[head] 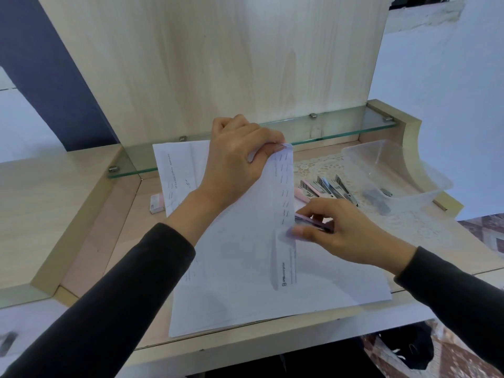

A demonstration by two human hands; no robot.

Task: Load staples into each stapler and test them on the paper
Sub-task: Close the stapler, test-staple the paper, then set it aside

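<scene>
Straddling the right edge of the paper (pixel 245 255), the pink stapler (pixel 313 225) is held in the right hand (pixel 343 233), whose fingers (pixel 311 211) are curled over its top while the thumb is pressed beneath, so the hand is clamped on the tool. The stapler's long axis is laid across the edge, mouth toward the left, whereas the folded strip runs from far to near. The press is therefore judged to come straight down at the spot where the mouth is set. The strip's far corner is pinched between the thumb and fingers of the left hand (pixel 237 159), and the sheet is kept lifted and taut off the bench (pixel 81 200). The right hand is the nearer to the tool. A row of short dark dashes is seen along the strip, taken to be staples. Printed lengthwise near the strip's near end, "PB enterprise" can be read. The fainter print at the far left is too small to be made out. The other staplers (pixel 330 186) are lined up just beyond the right hand, beside a clear tub (pixel 409 165). A small pink box (pixel 157 203) lies left of the paper, its label unreadable.
</scene>
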